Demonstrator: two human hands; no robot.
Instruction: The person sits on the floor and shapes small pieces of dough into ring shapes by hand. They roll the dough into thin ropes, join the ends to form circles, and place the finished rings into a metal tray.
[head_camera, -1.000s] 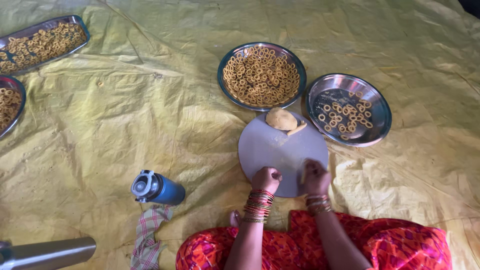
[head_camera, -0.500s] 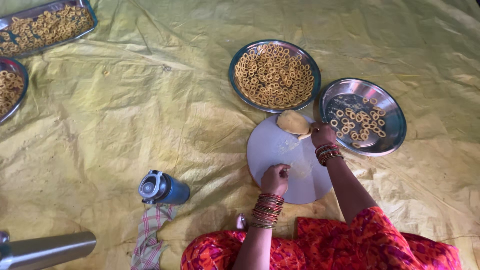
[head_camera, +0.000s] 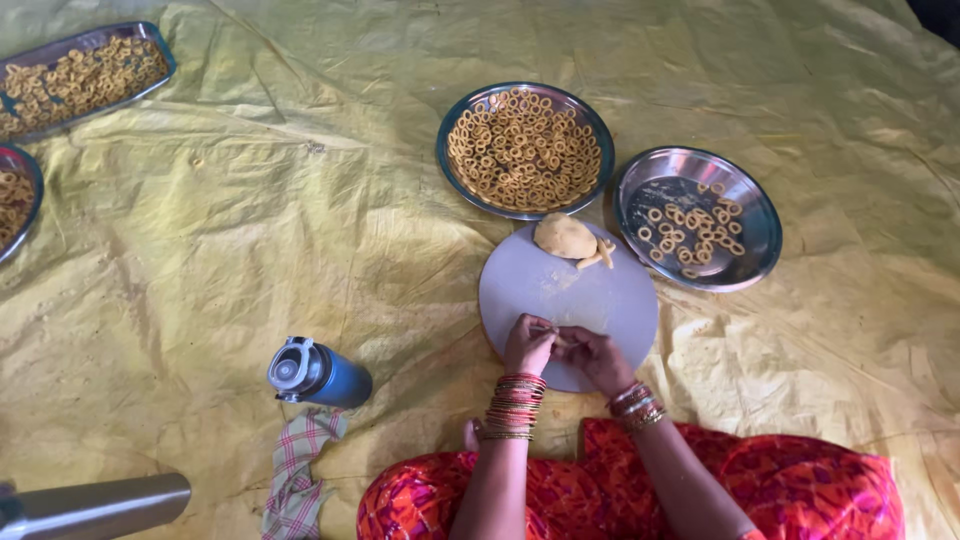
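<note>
Yellow sheet underneath; both hands (head_camera: 565, 350) pinch a dough bit (head_camera: 556, 333) over the round board (head_camera: 600, 295).

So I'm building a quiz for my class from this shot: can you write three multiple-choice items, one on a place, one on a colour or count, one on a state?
1. Where does the dough lump lie?
A. on the round board's far edge
B. in the full plate
C. on the checked cloth

2. What colour is the bottle?
A. red
B. blue
C. green

3. How do the hands stand?
A. wide apart
B. together over the board
C. on the bottle

Key: 1 A, it sits on the round board near the plates. 2 B, its body is blue. 3 B, left hand and right hand meet, pinching a small dough piece.
</note>
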